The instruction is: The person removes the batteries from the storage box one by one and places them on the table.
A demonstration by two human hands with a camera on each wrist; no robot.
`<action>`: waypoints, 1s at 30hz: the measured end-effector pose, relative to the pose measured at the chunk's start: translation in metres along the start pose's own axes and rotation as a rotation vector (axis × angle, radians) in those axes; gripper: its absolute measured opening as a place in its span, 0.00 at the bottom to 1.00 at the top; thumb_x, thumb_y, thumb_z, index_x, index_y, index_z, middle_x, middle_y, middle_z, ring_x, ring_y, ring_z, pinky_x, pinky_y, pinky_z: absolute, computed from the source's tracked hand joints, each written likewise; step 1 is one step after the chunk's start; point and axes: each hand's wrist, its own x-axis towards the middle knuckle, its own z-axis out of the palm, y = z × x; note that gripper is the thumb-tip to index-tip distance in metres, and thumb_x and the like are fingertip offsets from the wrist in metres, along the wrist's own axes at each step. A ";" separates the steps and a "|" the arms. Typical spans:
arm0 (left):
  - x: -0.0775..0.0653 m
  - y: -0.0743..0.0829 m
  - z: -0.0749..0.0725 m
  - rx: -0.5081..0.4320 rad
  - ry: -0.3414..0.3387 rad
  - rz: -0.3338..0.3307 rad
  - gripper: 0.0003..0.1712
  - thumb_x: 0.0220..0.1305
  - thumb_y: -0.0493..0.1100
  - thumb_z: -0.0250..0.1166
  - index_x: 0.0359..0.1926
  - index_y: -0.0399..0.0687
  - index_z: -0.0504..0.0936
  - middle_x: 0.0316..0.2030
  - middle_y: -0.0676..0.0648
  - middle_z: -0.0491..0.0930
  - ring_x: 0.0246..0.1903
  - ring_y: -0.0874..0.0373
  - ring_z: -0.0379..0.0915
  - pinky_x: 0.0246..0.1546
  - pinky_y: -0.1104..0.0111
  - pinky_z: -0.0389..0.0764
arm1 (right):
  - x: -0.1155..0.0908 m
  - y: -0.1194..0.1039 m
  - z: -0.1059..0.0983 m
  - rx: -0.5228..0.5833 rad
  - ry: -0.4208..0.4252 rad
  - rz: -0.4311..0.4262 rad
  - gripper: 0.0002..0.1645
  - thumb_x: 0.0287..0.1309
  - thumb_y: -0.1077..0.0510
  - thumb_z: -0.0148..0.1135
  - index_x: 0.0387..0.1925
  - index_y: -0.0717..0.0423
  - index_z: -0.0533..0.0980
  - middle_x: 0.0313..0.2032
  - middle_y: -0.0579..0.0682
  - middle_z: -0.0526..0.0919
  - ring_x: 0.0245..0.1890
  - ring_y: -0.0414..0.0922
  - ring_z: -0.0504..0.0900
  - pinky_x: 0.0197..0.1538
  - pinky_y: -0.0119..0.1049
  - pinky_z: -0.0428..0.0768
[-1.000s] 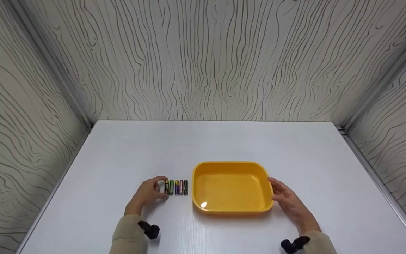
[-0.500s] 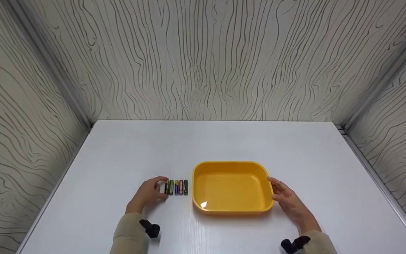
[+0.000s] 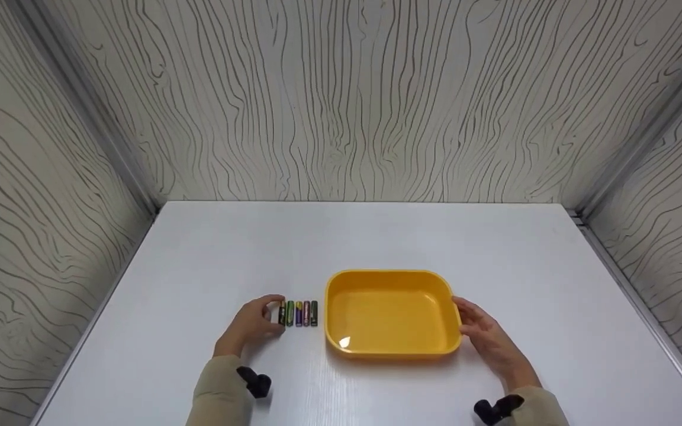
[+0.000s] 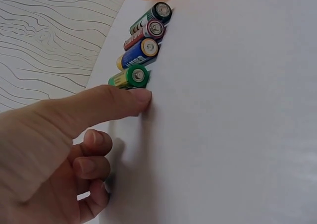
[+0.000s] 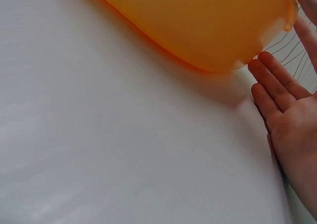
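My left hand (image 3: 251, 324) pinches the black-and-gold battery (image 3: 282, 313) lengthwise, thumb at its near end and index finger at its far end. That battery heads the left end of a row lying on the white table. Beside it come a green battery (image 4: 130, 77), a blue-and-yellow battery (image 4: 138, 54), a red battery (image 4: 144, 34) and a dark green battery (image 4: 151, 18). In the left wrist view the thumb hides the pinched battery. My right hand (image 3: 491, 340) rests its extended fingers against the right side of a yellow plastic basin (image 3: 389, 319), which holds nothing.
The basin stands just right of the battery row, a small gap between them. Under everything lies the white tabletop (image 3: 228, 248). Wood-grain patterned panels (image 3: 341, 106) rise at the back and both sides.
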 end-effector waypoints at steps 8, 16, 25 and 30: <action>0.002 0.013 -0.004 -0.018 0.031 0.077 0.35 0.50 0.39 0.73 0.62 0.46 0.75 0.25 0.50 0.70 0.25 0.59 0.61 0.29 0.69 0.64 | 0.006 -0.006 -0.006 0.092 0.124 0.036 0.31 0.71 0.60 0.45 0.73 0.50 0.53 0.57 0.31 0.77 0.58 0.27 0.76 0.58 0.20 0.73; -0.003 0.076 -0.002 0.345 0.427 0.320 0.29 0.61 0.59 0.64 0.60 0.53 0.76 0.56 0.42 0.75 0.58 0.46 0.70 0.59 0.52 0.74 | 0.027 -0.069 0.023 -0.535 0.404 0.038 0.37 0.68 0.38 0.49 0.70 0.53 0.59 0.70 0.56 0.64 0.68 0.50 0.67 0.70 0.49 0.66; 0.005 0.131 -0.004 0.627 0.499 0.266 0.50 0.54 0.81 0.46 0.74 0.67 0.54 0.77 0.45 0.47 0.77 0.43 0.38 0.68 0.32 0.44 | 0.040 -0.121 0.059 -1.368 0.446 -0.137 0.54 0.53 0.22 0.50 0.74 0.41 0.51 0.76 0.60 0.46 0.74 0.70 0.39 0.61 0.81 0.34; 0.007 0.137 -0.008 0.650 0.489 0.275 0.52 0.52 0.82 0.46 0.74 0.66 0.54 0.77 0.44 0.47 0.77 0.42 0.39 0.67 0.30 0.43 | 0.043 -0.128 0.061 -1.431 0.453 -0.140 0.56 0.51 0.20 0.49 0.75 0.39 0.48 0.76 0.60 0.46 0.74 0.72 0.38 0.58 0.82 0.30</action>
